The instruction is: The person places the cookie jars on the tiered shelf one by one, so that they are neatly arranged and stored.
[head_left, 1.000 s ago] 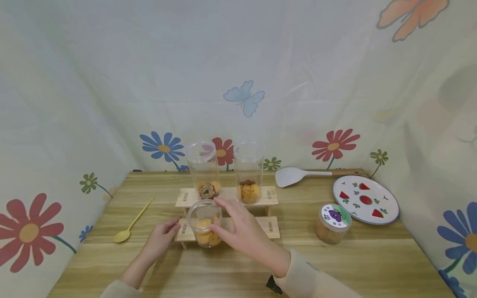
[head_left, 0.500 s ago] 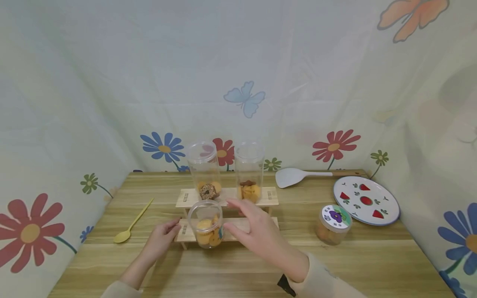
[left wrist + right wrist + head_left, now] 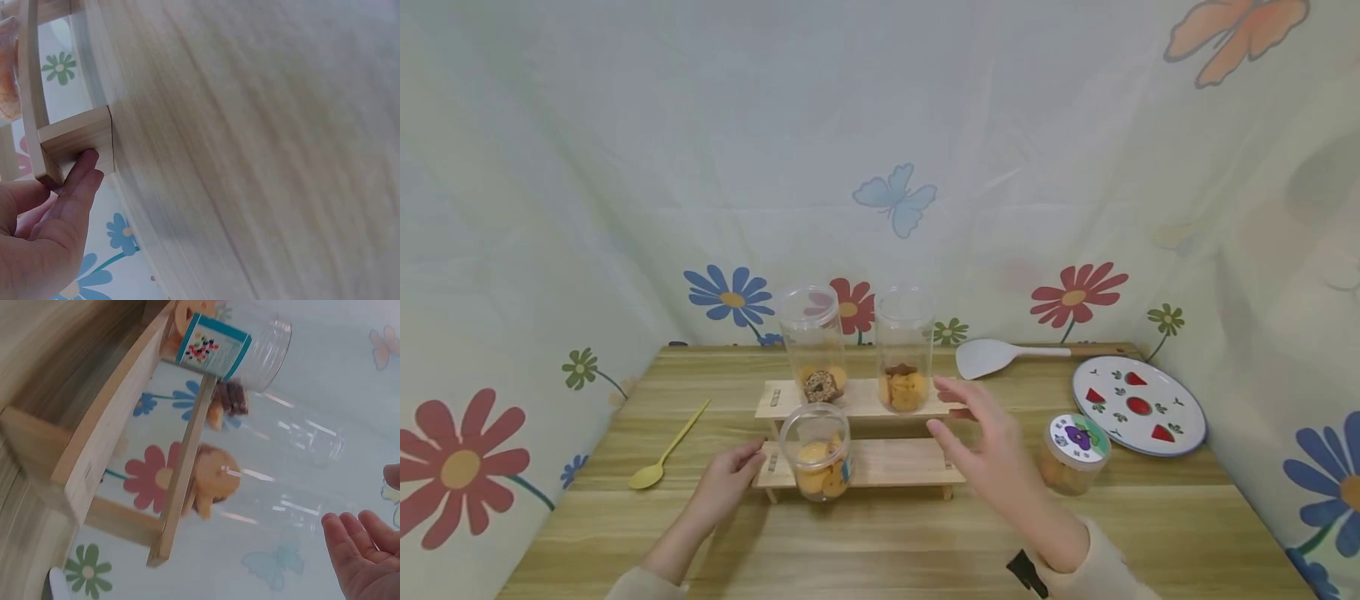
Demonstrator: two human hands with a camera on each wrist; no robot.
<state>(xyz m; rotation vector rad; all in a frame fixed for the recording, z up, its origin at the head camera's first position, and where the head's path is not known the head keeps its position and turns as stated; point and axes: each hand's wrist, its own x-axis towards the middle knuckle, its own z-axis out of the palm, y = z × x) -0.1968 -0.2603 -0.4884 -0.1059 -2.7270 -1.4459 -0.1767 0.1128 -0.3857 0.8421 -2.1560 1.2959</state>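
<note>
My left hand (image 3: 726, 477) holds the left end of a two-tier wooden display stand (image 3: 898, 462); in the left wrist view its thumb lies at the shelf edge and its fingers (image 3: 81, 175) reach underneath. On the left of the lower tier stands a short clear jar of cookies (image 3: 817, 458), with a teal-edged label (image 3: 214, 347) facing the right wrist camera. Two tall clear jars stand on the upper tier: the left one (image 3: 814, 346) has a dark ring-shaped cookie, the right one (image 3: 904, 346) yellowish cookies. My right hand (image 3: 992, 446), fingers loosely spread and holding nothing, is off the stand's right end.
A lidded jar (image 3: 1067, 475) with a purple-flower label stands to the right. Behind it are a patterned plate (image 3: 1116, 412) and a white spatula (image 3: 988, 357) with a wooden handle end. A yellow spoon (image 3: 658, 465) lies on the left. Flowered cloth surrounds the table (image 3: 850, 550).
My right hand has let go of the short cookie jar and moved right, past the stand's end. The jar stays on the lower tier. My left hand has kept its place.
</note>
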